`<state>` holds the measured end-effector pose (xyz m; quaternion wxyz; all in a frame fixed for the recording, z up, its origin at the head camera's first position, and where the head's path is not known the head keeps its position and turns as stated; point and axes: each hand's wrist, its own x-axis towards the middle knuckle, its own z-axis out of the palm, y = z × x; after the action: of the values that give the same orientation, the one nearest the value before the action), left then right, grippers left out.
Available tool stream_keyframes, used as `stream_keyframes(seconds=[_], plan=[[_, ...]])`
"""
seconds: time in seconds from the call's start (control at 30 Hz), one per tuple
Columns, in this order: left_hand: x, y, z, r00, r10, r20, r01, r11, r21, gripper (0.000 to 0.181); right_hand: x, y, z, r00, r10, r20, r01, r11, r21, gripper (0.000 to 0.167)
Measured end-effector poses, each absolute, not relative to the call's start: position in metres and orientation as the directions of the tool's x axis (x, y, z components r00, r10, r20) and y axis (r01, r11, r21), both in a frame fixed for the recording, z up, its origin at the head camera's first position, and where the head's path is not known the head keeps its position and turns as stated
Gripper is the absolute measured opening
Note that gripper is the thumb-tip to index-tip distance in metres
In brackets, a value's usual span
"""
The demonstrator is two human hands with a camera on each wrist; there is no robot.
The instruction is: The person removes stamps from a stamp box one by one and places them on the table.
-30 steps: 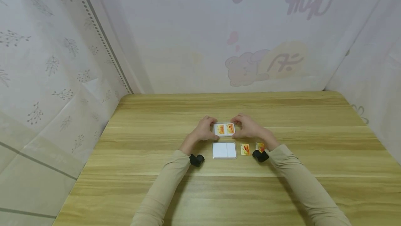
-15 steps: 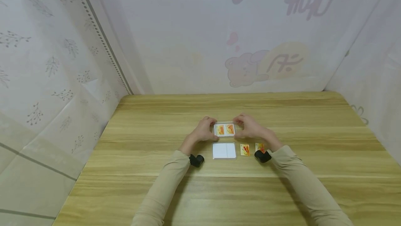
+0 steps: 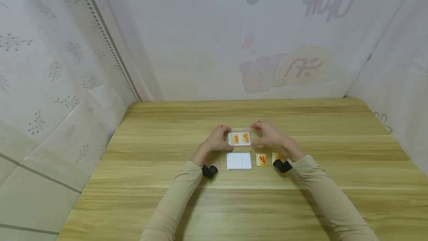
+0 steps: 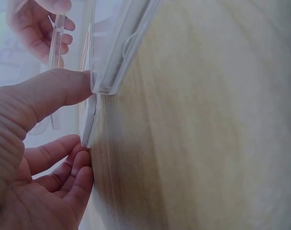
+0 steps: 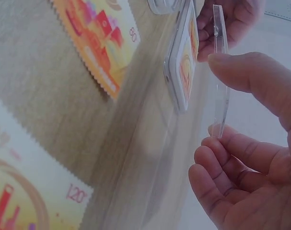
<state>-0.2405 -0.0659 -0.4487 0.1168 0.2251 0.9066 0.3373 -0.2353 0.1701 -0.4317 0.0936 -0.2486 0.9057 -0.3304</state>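
Note:
A flat white stamp case holds two orange-and-yellow stamps side by side. My left hand grips its left end, thumb on the near side and fingertips at the far side. Above the case, my right hand pinches a clear plastic lid between thumb and fingers. In the right wrist view a gap shows between lid and case. Nearer to me lies a second case with a white insert and no stamp.
Two loose stamps, one marked 80 and one marked 1.20, lie right of the second case. The right wrist's black camera partly covers one in the head view. Behind the wooden table hangs a printed curtain.
My right hand has moved slightly right and up, lifting the clear lid off the stamp case. My left hand has stayed at the case's left end.

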Motion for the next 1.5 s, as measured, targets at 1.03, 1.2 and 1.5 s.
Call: stream_keyframes(seconds=[1.03,1.2,1.5], plan=[[-0.240,-0.065,-0.446,-0.872,0.485,-0.066,0.324,0.674,0.664,0.064,-0.237,0.189,-0.410,-0.857,-0.513,0.046,-0.420,0.644,-0.640,0.059],[-0.240,-0.065,-0.445,-0.869,0.492,-0.053,0.337,0.667,0.664,0.063,-0.236,0.192,-0.407,-0.861,-0.506,0.043,-0.412,0.646,-0.643,0.060],[-0.240,-0.065,-0.445,-0.868,0.493,-0.068,0.334,0.678,0.655,0.064,-0.234,0.197,-0.406,-0.867,-0.496,0.043,-0.403,0.649,-0.646,0.061]])
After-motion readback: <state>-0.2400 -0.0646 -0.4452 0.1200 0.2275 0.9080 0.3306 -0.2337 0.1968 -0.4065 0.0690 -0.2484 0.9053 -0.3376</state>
